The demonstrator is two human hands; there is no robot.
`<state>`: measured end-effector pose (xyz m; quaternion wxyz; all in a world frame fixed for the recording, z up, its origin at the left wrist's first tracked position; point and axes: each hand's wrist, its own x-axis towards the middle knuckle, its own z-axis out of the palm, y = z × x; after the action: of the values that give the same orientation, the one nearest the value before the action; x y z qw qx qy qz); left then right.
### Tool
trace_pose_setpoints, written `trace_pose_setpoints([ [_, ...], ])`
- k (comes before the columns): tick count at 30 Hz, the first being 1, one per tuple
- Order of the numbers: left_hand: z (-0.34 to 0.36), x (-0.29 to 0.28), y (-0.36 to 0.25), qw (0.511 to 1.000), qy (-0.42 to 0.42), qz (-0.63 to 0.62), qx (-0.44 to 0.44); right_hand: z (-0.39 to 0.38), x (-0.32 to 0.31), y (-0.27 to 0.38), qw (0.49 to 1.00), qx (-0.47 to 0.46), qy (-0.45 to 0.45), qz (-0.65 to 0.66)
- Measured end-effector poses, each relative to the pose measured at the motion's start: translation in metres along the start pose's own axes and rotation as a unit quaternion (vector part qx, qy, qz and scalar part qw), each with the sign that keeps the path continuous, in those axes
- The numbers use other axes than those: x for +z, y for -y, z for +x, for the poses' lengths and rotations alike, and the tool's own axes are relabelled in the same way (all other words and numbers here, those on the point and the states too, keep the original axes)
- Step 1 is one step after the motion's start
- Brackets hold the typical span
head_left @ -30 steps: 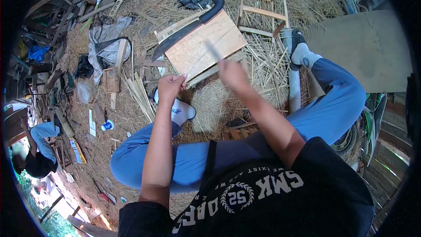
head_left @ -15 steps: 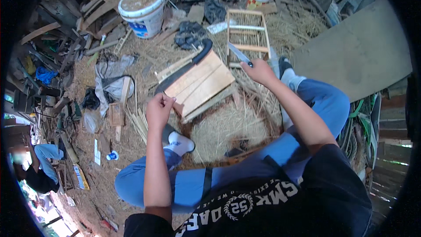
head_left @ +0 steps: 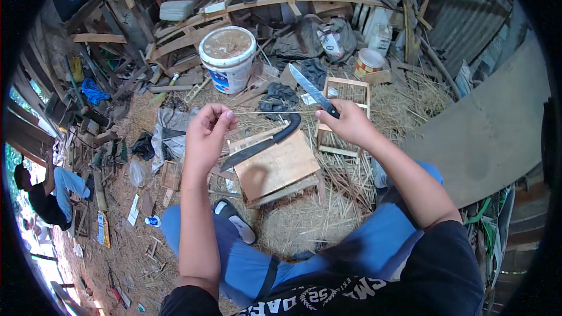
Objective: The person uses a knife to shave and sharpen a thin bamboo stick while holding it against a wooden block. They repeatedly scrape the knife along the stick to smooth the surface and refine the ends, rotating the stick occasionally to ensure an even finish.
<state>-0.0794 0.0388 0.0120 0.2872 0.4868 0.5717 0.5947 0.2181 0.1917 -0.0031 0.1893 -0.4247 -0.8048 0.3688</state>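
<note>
Head view, looking down: the lower edge cuts off the person's torso, and the black fisheye rim hides the frame corners. At the left edge a second person (head_left: 44, 196) is partly cut off and too small to detail.

A thin pale stick (head_left: 275, 113) runs level across the upper middle of the frame, between the two hands. It is so fine that its right end is hard to trace near the knife. The left hand (head_left: 206, 134) has its fingertips pinched together on the stick's left end. The right hand (head_left: 346, 122) is clenched around the black handle of a knife (head_left: 313, 89), whose single bright blade points to the upper left.

Below the hands, centre frame, one wooden block (head_left: 278, 167) sits on straw. One dark curved chopper (head_left: 260, 143) lies across its upper left edge, touching it. One small wooden frame (head_left: 345, 114) stands just right of the block, partly hidden by the right hand. One white bucket (head_left: 228, 58) stands upper centre-left, and one tin can (head_left: 369, 61) upper right, well apart from it.
</note>
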Motion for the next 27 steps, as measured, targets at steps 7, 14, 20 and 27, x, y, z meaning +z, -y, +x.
trace_pose_setpoints([
  [7,0.029,0.024,-0.008,0.985,-0.090,-0.148,0.007,0.008,0.004,0.018,0.991,-0.043,-0.070,0.107],
  [14,0.033,0.071,0.006,0.977,-0.055,-0.206,0.016,0.012,0.015,0.034,0.985,-0.020,-0.102,0.141],
  [20,0.041,0.082,0.008,0.973,-0.092,-0.211,0.016,0.018,0.020,0.043,0.985,0.010,-0.077,0.152],
  [27,0.052,0.074,0.012,0.965,-0.129,-0.225,0.029,0.024,0.028,0.051,0.976,0.014,-0.042,0.212],
])
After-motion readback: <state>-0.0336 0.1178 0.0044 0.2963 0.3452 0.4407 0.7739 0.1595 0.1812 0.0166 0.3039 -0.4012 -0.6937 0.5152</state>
